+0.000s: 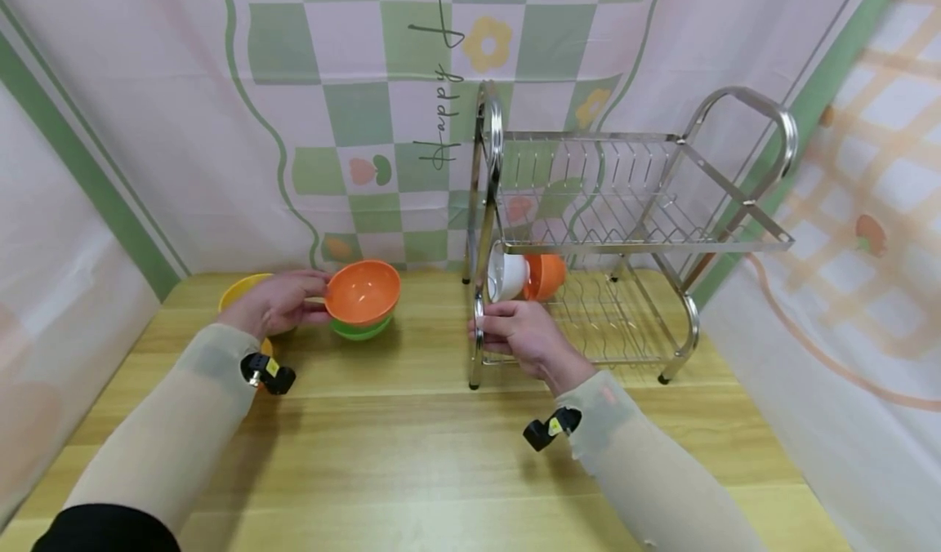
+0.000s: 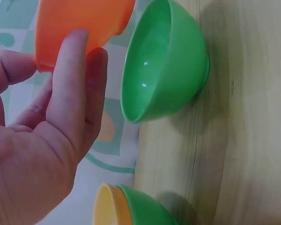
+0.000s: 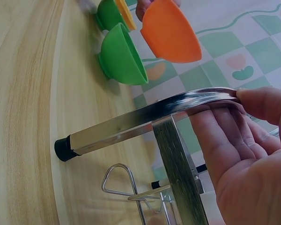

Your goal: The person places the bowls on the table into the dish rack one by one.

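My left hand (image 1: 290, 300) pinches the rim of an orange bowl (image 1: 363, 292), thumb on one side and fingers on the other. This bowl is raised above a green bowl (image 2: 178, 65) that stands on the table, with a gap between them in the wrist views. On the other side, my right hand (image 1: 531, 338) grips the left front post of a metal two-tier dish rack (image 1: 647, 248), its thumb and fingers round the bent tube. Within the rack's lower tier, a white bowl (image 1: 509, 276) and another orange bowl (image 1: 546, 276) stand on their sides.
Behind my left hand is a yellow bowl (image 1: 237, 289), partly hidden. In the left wrist view, a yellow bowl (image 2: 107, 206) nests in a green one (image 2: 145, 208). A patterned curtain (image 1: 353, 119) hangs behind the wooden table (image 1: 412, 454).
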The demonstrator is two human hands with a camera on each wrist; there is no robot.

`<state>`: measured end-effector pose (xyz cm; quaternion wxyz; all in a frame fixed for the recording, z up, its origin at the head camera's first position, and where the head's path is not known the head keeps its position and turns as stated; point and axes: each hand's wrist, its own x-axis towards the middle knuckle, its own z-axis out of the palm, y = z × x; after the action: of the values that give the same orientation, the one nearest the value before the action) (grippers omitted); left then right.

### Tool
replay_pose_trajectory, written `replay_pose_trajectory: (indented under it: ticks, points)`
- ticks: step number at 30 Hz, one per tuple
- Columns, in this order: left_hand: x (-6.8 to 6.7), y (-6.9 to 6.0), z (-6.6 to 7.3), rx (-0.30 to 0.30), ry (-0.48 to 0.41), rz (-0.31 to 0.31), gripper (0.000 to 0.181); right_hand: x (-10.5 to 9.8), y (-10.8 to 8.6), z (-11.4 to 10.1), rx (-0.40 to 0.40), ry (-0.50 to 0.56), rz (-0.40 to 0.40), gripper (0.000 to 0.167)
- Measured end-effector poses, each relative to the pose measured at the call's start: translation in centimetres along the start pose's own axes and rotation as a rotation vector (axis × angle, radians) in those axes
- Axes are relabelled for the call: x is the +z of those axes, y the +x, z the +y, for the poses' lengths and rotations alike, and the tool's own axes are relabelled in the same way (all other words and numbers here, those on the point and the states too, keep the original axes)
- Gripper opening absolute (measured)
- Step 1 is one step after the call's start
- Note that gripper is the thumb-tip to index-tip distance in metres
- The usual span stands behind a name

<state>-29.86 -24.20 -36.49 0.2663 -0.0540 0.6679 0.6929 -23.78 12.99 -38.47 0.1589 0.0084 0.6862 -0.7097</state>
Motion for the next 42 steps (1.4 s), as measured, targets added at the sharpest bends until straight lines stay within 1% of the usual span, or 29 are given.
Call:
replay_pose_trajectory:
  ticks: [3, 8, 10, 18, 21, 23, 27, 42]
  points:
    - [0.3, -0.3, -0.1, 0.011, 0.000, 0.004, 0.062, -0.1, 0.0, 0.1, 0.000, -0.005, 0.006, 0.025]
    - [0.7, -0.9, -0.2, 0.034, 0.010, -0.010, 0.060, -0.1, 0.0, 0.0, 0.002, -0.010, 0.015, 0.023]
    - [0.9, -1.3, -0.2, 0.035, 0.011, -0.016, 0.059, -0.1, 0.0, 0.0, 0.000, -0.006, 0.011, 0.023]
    - [1.6, -2.6, -0.3, 0.010, 0.011, 0.004, 0.057, -0.2, 0.0, -0.1, 0.001, -0.015, 0.010, 0.025]
    - [2.0, -3.1, -0.5, 0.003, 0.013, 0.001, 0.058, -0.2, 0.0, -0.1, -0.003, -0.023, 0.006, 0.027]
    - [2.3, -3.3, -0.8, 0.011, 0.021, -0.015, 0.059, -0.3, 0.0, 0.0, -0.006, -0.021, 0.010, 0.027]
    - [2.9, -3.9, -1.2, 0.027, 0.030, -0.024, 0.059, -0.3, 0.0, 0.0, -0.012, -0.008, 0.015, 0.027]
    - [4.4, -5.7, -2.3, 0.067, 0.090, 0.004, 0.053, 0.0, 0.0, 0.1, -0.006, -0.011, 0.013, 0.028]
